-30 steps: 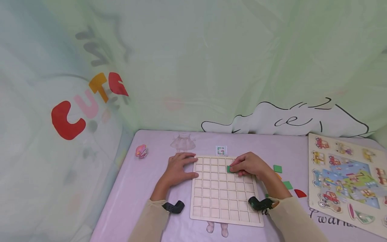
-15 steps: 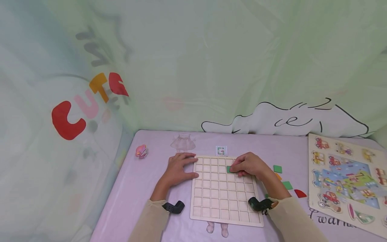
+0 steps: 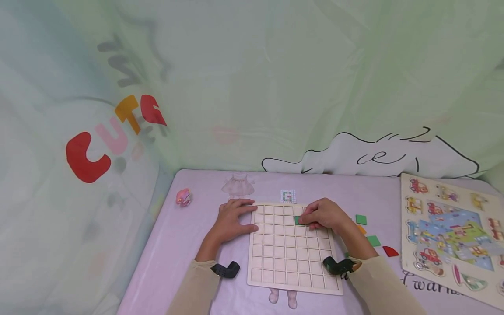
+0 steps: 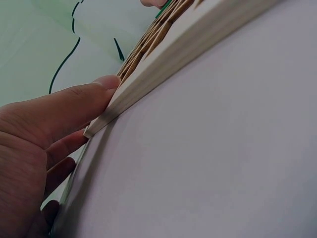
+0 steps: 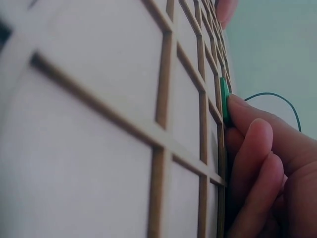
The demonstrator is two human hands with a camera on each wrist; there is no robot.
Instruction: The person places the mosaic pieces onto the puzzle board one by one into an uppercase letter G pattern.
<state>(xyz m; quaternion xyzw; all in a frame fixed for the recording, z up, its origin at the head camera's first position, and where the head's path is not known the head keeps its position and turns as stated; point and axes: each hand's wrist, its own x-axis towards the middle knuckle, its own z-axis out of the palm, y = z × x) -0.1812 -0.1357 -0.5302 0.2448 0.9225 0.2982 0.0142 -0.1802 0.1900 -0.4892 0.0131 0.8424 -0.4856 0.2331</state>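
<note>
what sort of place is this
Probably a children's play corner, perhaps a curtained-off one: the pale green backdrop carries bright multicoloured CUTE lettering, and a cream puzzle board with colourful vehicle pictures lies near a square, pale wooden grid board.

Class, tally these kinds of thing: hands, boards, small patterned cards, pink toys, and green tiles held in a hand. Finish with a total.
Hands: 2 (left hand, right hand)
Boards: 2 (grid board, picture board)
Patterned card: 1
Pink toy: 1
Held green tile: 1
Total: 7
</note>
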